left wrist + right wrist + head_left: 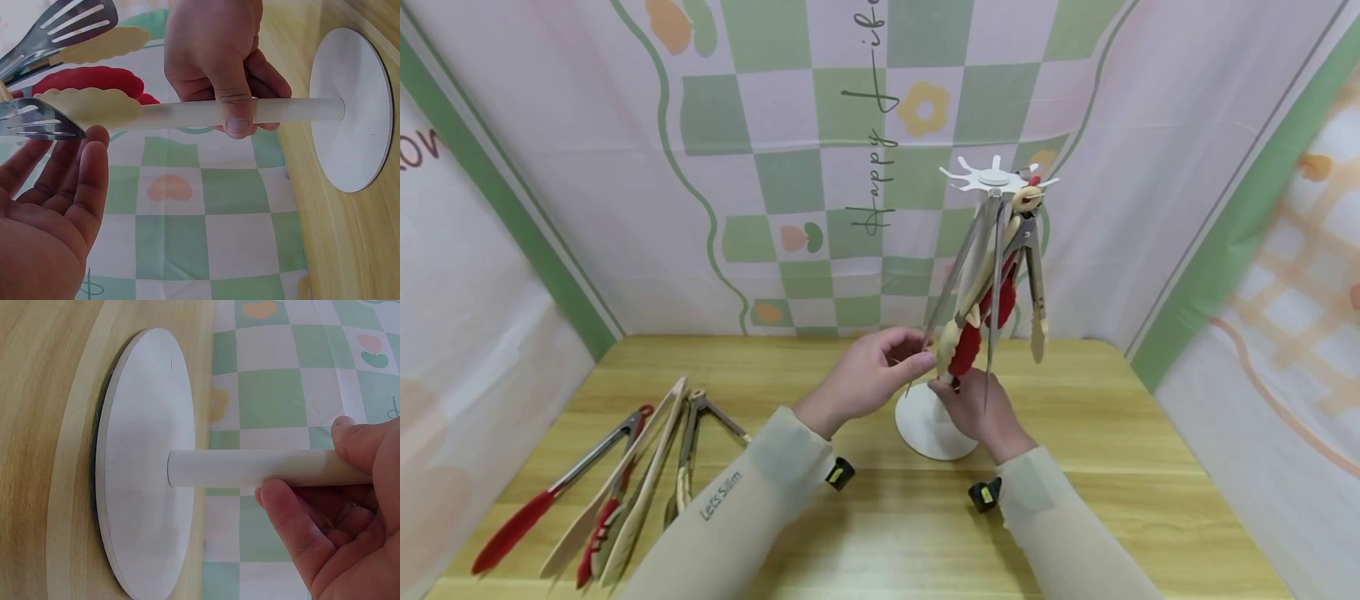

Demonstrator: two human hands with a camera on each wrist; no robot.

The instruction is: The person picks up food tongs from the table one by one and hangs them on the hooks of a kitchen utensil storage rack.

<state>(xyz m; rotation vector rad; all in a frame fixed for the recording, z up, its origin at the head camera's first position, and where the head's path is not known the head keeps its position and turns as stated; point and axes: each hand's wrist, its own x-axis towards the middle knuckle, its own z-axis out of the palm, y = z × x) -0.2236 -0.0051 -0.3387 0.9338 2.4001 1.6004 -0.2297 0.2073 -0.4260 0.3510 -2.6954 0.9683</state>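
A white stand with a round base point(934, 442) and a hooked top point(992, 178) stands upright on the table. My right hand point(981, 407) grips its white pole point(219, 467) low down, thumb and fingers around it. Several tongs hang from the hooks: metal ones with slotted ends point(44, 119), and others with red tips point(965, 350) and cream tips point(94, 107). Beside the hanging tongs is my left hand point(876, 372), its fingers loosely bent close to a slotted metal end. Whether they touch it I cannot tell.
More tongs lie on the wooden table point(1075, 500) at the left: red-tipped tongs point(520, 529), wooden-looking tongs point(643, 500) and metal-armed tongs point(688, 442). A checked cloth point(850, 183) hangs behind the table, with further cloth at both sides.
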